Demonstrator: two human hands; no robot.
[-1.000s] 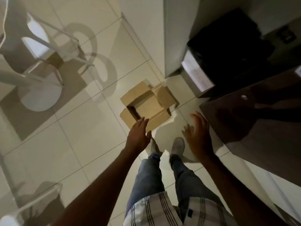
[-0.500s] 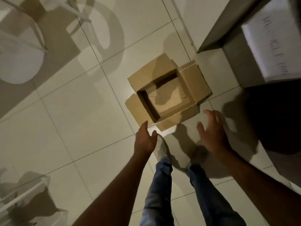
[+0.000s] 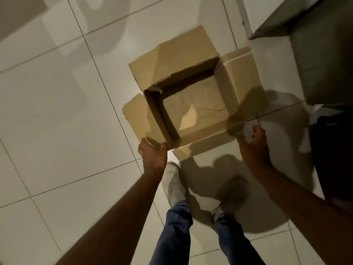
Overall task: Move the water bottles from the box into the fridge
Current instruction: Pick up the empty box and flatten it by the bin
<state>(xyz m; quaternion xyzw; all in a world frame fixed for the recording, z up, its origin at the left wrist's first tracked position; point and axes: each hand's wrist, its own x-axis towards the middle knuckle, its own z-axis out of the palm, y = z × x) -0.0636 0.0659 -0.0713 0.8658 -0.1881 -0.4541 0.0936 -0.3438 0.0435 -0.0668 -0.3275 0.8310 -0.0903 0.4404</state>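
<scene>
An open cardboard box (image 3: 193, 109) sits on the tiled floor with its four flaps spread out. Its inside shows only bare cardboard; no water bottles are visible. My left hand (image 3: 152, 155) is at the near corner of the left flap, with its fingers curled on the edge. Just off the box's near right corner, my right hand (image 3: 254, 148) has its fingers apart and holds nothing. No fridge interior is in view.
A grey panel (image 3: 322, 62) fills the upper right, close to the box's right flap. Below it, a dark bulky object (image 3: 334, 153) stands at the right edge. My feet in pale shoes (image 3: 173, 186) stand just behind the box. Pale floor tiles (image 3: 57, 111) spread to the left.
The view has dropped closer to the box. Both hands moved forward and down. The left hand now touches the left flap's corner, and the right hand has reached the near right corner.
</scene>
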